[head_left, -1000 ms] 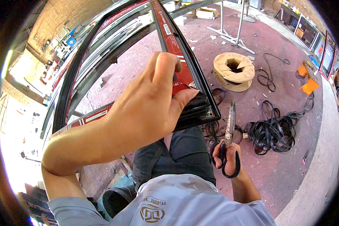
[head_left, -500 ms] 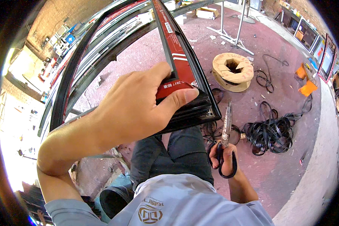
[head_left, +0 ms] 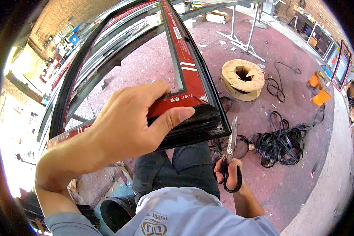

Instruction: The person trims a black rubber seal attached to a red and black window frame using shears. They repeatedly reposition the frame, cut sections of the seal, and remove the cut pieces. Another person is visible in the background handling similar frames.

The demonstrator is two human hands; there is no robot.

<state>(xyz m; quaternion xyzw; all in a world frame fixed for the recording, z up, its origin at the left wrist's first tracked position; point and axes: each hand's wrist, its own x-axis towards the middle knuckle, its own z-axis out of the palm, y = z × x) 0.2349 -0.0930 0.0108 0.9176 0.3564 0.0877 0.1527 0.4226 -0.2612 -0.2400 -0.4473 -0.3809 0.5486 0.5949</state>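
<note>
A large window frame (head_left: 188, 74) with black edges and red protective film reaches from just in front of me toward the far left. My left hand (head_left: 126, 118) grips its near bar beside the right corner, thumb on the near side and fingertips curled over the inner edge. The fingertips' underside is hidden. Low on the right, my right hand (head_left: 234, 167) has its fingers through the black handles of a pair of scissors (head_left: 232, 137). The worn metal blades point away from me, apart from the frame's corner, and look nearly closed together.
A cardboard spool (head_left: 243, 74) stands on the reddish floor to the right. Nearer lies a tangled heap of black rubber strip (head_left: 279, 141). Metal stand legs (head_left: 240, 43) rise beyond the spool, and an orange piece (head_left: 321, 97) lies far right. A dark bucket (head_left: 116, 214) is by my legs.
My left hand has shifted left along the near bar, away from the corner. The frame's near corner sits slightly lower in view. The right hand and scissors have moved a little down and left.
</note>
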